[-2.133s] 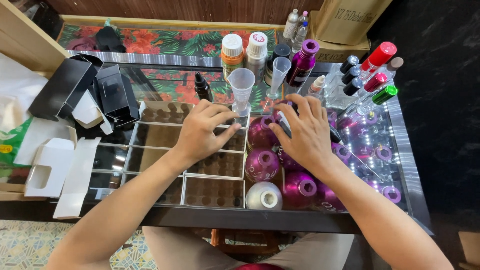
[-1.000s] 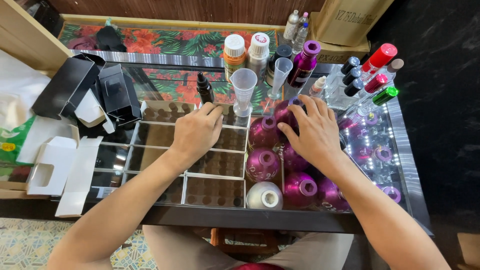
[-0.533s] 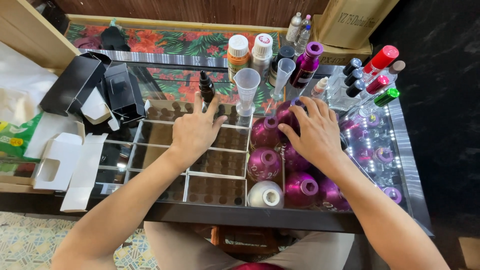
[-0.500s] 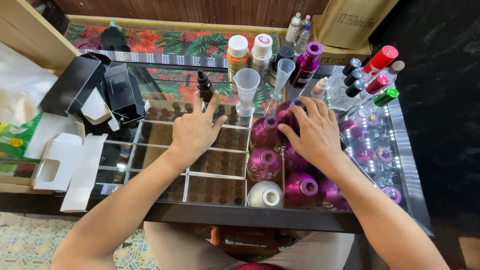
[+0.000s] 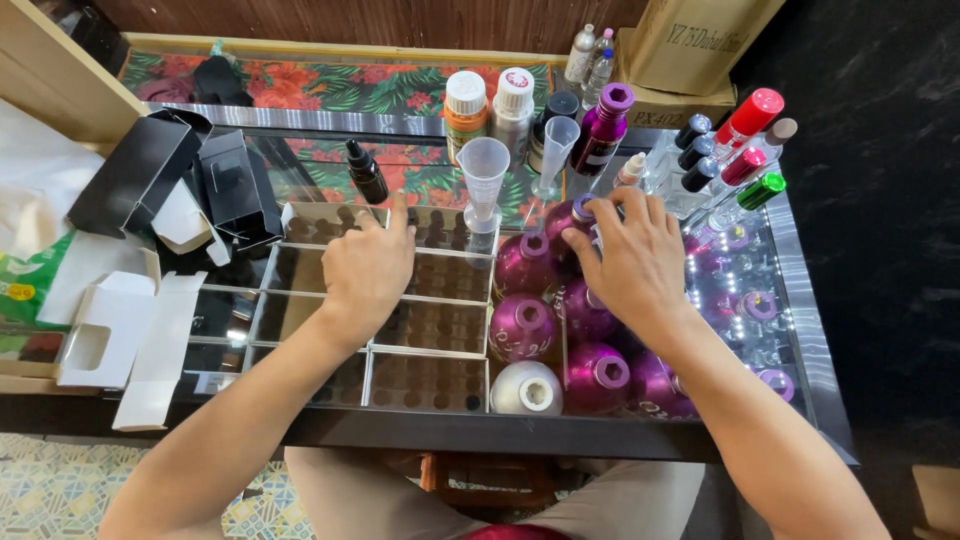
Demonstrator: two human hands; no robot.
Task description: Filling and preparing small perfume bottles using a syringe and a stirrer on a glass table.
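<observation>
Our right hand (image 5: 635, 262) lies spread over the magenta metal bottles (image 5: 523, 325), fingertips touching the neck of the rearmost one (image 5: 572, 215), not yet closed round it. Our left hand (image 5: 367, 268) rests flat and loose on the glass table (image 5: 330, 170), just short of the small dark dropper bottle (image 5: 366, 172). We judge the bottles rigid, smooth and slippery; the narrow neck gives the surest hold
</observation>
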